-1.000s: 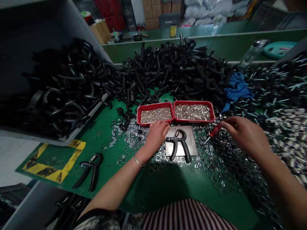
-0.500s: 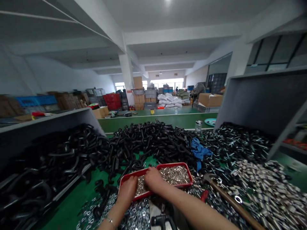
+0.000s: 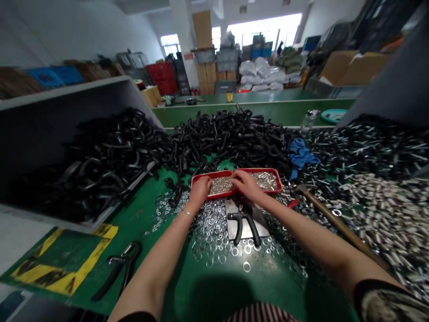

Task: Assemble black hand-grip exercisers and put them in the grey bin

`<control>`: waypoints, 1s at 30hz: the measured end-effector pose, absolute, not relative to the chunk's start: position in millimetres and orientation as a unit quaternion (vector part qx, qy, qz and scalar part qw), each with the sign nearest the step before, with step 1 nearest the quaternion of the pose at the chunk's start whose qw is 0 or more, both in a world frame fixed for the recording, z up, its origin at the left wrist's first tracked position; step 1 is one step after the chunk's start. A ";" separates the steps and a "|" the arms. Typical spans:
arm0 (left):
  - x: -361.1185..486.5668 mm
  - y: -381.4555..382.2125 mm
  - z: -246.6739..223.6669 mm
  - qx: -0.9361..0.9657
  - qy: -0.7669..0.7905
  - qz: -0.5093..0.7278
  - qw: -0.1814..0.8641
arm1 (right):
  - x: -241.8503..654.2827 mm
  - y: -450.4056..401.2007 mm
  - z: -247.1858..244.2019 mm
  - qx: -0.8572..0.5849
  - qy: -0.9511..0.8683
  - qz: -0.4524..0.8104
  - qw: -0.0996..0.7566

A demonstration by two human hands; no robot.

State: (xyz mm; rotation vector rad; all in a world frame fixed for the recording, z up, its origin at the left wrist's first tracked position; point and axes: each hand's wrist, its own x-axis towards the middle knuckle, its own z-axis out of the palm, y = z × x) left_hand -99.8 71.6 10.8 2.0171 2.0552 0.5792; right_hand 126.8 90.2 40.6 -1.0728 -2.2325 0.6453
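Two red trays lie end to end on the green bench. Small shiny metal pieces (image 3: 221,184) fill the left tray (image 3: 219,196); silver pins (image 3: 267,180) lie in the right tray (image 3: 279,182). My left hand (image 3: 200,189) reaches into the left tray's left end, fingers curled downward. Over the point where the trays meet is my right hand (image 3: 245,183), fingers bent together toward the metal pieces. Whatever either hand pinches is too small to make out. Just below the trays, a black two-handled tool (image 3: 247,220) rests on a metal plate (image 3: 232,233), with loose metal rings (image 3: 211,221) around it.
Black curved parts (image 3: 228,138) are heaped behind the trays. At right lie a blue cloth (image 3: 300,153), a hammer (image 3: 323,210), black bolts (image 3: 365,147) and silver cylinders (image 3: 389,205). Another black two-handled tool (image 3: 122,266) is at lower left, beside yellow-black tape (image 3: 89,268).
The view has tilted down, bringing the bench front, the plate and the lower-left tool into sight. Both hands stay at the trays; the right hand's fingers have shifted slightly.
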 end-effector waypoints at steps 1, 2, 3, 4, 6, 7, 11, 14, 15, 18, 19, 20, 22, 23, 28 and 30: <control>-101.2 72.4 7.5 0.683 0.694 0.203 0.102 | 142.0 81.6 37.6 -0.410 -0.810 0.280 0.310; -102.5 73.1 5.0 0.684 0.690 0.213 0.102 | 157.3 71.4 34.7 -0.413 -0.758 0.369 0.344; -103.4 73.6 3.3 0.686 0.685 0.227 0.099 | 171.5 60.1 31.7 -0.418 -0.715 0.435 0.354; -104.0 73.9 2.1 0.688 0.677 0.243 0.095 | 183.9 48.5 28.5 -0.423 -0.687 0.479 0.345; -104.7 74.1 0.7 0.695 0.659 0.276 0.081 | 200.7 26.9 21.5 -0.435 -0.695 0.481 0.311; -104.8 74.0 0.2 0.698 0.652 0.287 0.075 | 205.0 18.3 17.7 -0.434 -0.727 0.444 0.292; -104.5 74.4 -0.5 0.699 0.642 0.306 0.071 | 203.3 4.0 3.7 -0.381 -0.846 0.286 0.242; -105.3 76.4 2.1 0.689 0.650 0.310 0.080 | 196.1 6.8 -1.8 -0.367 -0.878 0.237 0.196; -105.6 76.4 3.7 0.685 0.654 0.312 0.080 | 194.0 8.1 -2.6 -0.368 -0.885 0.219 0.182; -102.2 68.6 8.5 0.680 0.651 0.329 0.073 | 188.6 10.9 -3.8 -0.372 -0.900 0.168 0.152; -98.2 62.2 9.5 0.684 0.643 0.339 0.071 | 187.0 11.5 -4.2 -0.373 -0.903 0.156 0.144; -92.2 53.6 10.2 0.692 0.630 0.344 0.075 | 185.6 12.1 -4.7 -0.375 -0.905 0.146 0.137; -74.3 31.4 10.9 0.728 0.589 0.335 0.102 | 183.1 12.6 -5.0 -0.377 -0.909 0.125 0.128; -63.3 18.8 11.4 0.753 0.564 0.318 0.121 | 182.2 12.1 -4.4 -0.378 -0.910 0.111 0.125; -16.8 -29.5 3.7 0.812 0.526 0.224 0.118 | 179.0 1.2 -4.9 -0.362 -0.926 -0.001 0.111; -9.0 -29.8 -8.3 0.818 0.526 0.216 0.082 | 178.1 0.8 -16.0 -0.345 -0.928 -0.052 0.129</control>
